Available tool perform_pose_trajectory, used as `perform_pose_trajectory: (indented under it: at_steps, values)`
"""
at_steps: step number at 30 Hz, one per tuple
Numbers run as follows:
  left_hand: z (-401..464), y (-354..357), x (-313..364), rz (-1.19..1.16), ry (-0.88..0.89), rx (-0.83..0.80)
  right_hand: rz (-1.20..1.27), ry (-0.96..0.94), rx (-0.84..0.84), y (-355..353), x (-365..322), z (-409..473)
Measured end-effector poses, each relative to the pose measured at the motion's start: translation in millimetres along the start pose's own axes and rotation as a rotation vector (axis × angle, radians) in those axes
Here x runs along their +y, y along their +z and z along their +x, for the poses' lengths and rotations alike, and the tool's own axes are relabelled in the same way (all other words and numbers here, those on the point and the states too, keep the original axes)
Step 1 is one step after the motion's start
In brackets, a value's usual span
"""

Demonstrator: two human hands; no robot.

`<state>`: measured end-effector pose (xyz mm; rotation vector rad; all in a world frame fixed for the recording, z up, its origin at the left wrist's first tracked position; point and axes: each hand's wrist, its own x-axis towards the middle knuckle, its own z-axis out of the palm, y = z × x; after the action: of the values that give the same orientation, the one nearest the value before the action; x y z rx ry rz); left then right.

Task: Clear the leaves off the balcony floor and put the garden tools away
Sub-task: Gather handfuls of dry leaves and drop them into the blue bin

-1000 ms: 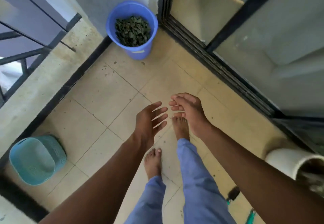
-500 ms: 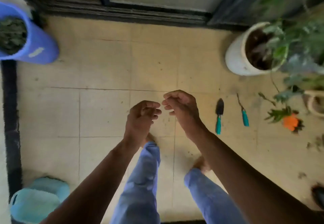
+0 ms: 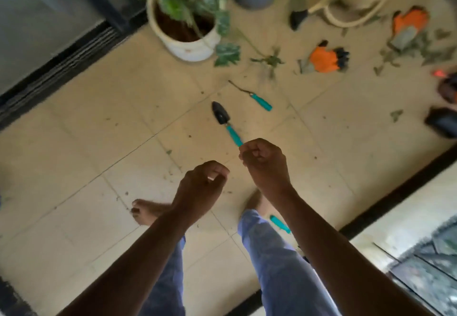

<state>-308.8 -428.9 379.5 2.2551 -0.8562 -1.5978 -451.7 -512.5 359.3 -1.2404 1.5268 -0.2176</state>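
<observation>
A small black trowel [image 3: 226, 121] with a teal handle lies on the tiled floor just beyond my right hand [image 3: 264, 161]. A thin weeder [image 3: 252, 95] with a teal handle lies a little farther off. A third teal handle [image 3: 279, 224] shows by my right foot, its head hidden behind my arm. My left hand [image 3: 201, 187] hovers lower, fingers curled. Both hands are closed and hold nothing that I can see. Scattered green leaves [image 3: 268, 61] lie near two orange gloves [image 3: 326, 60] at the far right.
A white pot [image 3: 188, 46] with a leafy plant stands at the back, a grey pot and a cream watering can beside it. A sliding door track [image 3: 57, 68] runs along the left. A black kerb [image 3: 395, 192] borders the right. A dark object [image 3: 442, 125] lies at the right edge.
The view has swung right from the blue bucket toward the plants, tools and gloves. My fingers, spread a second ago, have curled closed. My feet have stepped round.
</observation>
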Motion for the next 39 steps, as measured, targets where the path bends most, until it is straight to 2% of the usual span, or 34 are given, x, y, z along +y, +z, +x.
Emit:
perform_pose_trajectory:
  at_steps: [3, 10, 19, 31, 34, 39]
  values:
    - [13.8, 54.6, 61.4, 0.066, 0.008, -0.054, 0.072, 0.040, 0.106, -77.6, 23.5, 11.2]
    - [48.0, 154.5, 186.4, 0.188, 0.176, -0.130, 0.160, 0.090, 0.315, -212.4, 62.9, 33.0]
    - [110.3, 235.4, 312.5, 0.259, 0.271, -0.285, 0.278, 0.190, 0.472, -318.8, 89.8, 87.7]
    - [195.1, 300.1, 463.2, 0.286, 0.225, -0.415, 0.407, 0.259, 0.709, -443.1, 75.0, 185.2]
    - [209.8, 327.7, 491.3, 0.265, 0.188, -0.431, 0.333, 0.301, 0.698, -475.2, 97.1, 213.2]
    - [235.2, 369.6, 516.8, 0.256, 0.093, -0.455, 0.163, 0.324, 0.577, -522.7, 139.4, 259.1]
